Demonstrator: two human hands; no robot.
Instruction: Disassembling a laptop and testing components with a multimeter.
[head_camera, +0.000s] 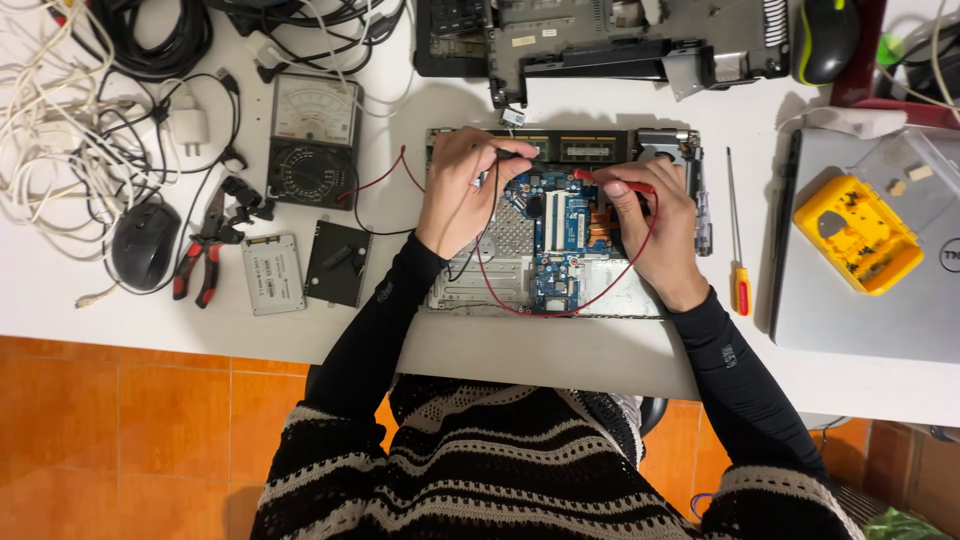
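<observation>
Bare surface (560, 350) at six o'clock of the opened laptop (565, 225), multimeter (312, 140) crowding nine, screwdriver (735, 235) at three, dismantled casing (600, 40) blocking twelve

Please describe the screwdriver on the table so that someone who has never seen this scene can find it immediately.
Start at the opened laptop base in the middle of the white table, where the right hand holds a red probe. Just right of it, before the closed silver laptop, lies the screwdriver. It is thin, pointing away from the person, with a small red and yellow handle.
</observation>
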